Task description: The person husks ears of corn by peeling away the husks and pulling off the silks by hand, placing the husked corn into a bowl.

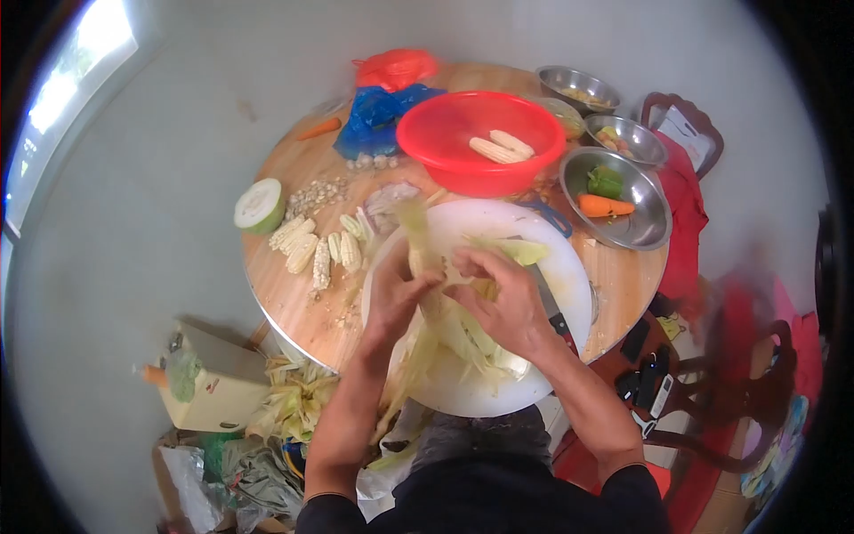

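Note:
My left hand (pixel 396 292) is closed around an ear of corn (pixel 414 233), with pale husk still on it and trailing below the fist. Close to its right, my right hand (pixel 505 298) has its thumb and fingers apart, with nothing visible between them. Both hands are over a round white cutting board (pixel 480 214). Loose husks (pixel 476 347) lie on the board under my hands. A knife (pixel 559 322) rests at the board's right side, partly hidden by my right hand and forearm.
Peeled corn cobs (pixel 302 249) lie left of the board, near a cut gourd (pixel 260 206). Behind it, a red basin (pixel 480 182) holds two cobs. Steel bowls (pixel 640 233) stand at the right, one with a carrot (pixel 605 206) and green pepper (pixel 605 182). Husks (pixel 298 400) pile below the left edge.

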`<state>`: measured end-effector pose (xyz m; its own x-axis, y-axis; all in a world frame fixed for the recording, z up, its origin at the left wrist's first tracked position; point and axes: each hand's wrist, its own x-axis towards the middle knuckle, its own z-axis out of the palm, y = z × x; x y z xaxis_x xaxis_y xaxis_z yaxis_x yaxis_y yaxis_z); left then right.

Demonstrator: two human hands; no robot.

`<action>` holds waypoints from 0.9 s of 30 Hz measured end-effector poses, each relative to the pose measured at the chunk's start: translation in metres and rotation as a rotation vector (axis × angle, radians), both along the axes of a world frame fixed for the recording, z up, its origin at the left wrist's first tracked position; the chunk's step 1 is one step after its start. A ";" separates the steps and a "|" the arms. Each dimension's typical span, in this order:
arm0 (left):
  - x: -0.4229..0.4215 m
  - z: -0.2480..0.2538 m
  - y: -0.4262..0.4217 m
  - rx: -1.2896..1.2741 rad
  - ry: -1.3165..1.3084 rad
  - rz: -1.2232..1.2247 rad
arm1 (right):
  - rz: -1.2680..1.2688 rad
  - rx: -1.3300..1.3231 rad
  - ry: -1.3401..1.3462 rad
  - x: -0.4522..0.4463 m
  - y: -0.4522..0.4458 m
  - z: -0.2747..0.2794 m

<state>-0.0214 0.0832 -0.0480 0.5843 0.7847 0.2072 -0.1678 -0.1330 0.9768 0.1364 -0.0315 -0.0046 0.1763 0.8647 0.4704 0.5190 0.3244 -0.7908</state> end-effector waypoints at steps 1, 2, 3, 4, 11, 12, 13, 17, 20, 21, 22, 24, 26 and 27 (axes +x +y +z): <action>0.011 -0.003 -0.006 0.052 -0.117 0.009 | -0.044 0.022 0.083 -0.001 0.006 0.007; 0.016 -0.004 -0.013 0.052 -0.120 0.005 | -0.048 0.023 0.079 0.001 0.012 0.009; 0.018 0.000 -0.023 0.080 -0.096 0.025 | -0.031 0.025 0.140 0.003 0.018 0.007; 0.018 0.004 -0.029 0.107 -0.071 0.045 | -0.014 0.026 0.201 0.005 0.023 0.005; 0.011 0.011 -0.034 0.023 0.062 -0.028 | 0.040 -0.058 0.389 0.020 0.028 -0.008; 0.012 0.009 -0.033 0.022 0.062 -0.030 | -0.008 -0.053 0.371 0.019 0.028 -0.009; 0.013 0.005 -0.032 0.005 0.002 -0.062 | -0.056 -0.048 0.352 0.018 0.028 -0.009; 0.016 -0.008 -0.031 -0.052 -0.187 -0.113 | -0.125 -0.154 0.617 0.009 0.031 -0.012; 0.015 -0.021 -0.026 -0.214 -0.204 -0.105 | -0.028 -0.140 0.831 0.008 0.041 -0.027; 0.015 -0.021 -0.026 -0.215 -0.205 -0.104 | -0.033 -0.132 0.851 0.007 0.042 -0.031; 0.016 -0.020 -0.026 -0.232 -0.189 -0.071 | -0.040 -0.125 0.869 0.006 0.043 -0.035; 0.019 -0.019 -0.030 -0.251 -0.175 -0.037 | -0.131 -0.071 0.802 0.000 0.050 -0.040; 0.025 -0.016 -0.040 0.227 -0.018 0.081 | -0.219 -0.015 0.733 -0.006 0.053 -0.040; 0.027 -0.015 -0.043 0.214 -0.015 0.119 | -0.249 -0.043 0.693 -0.009 0.049 -0.037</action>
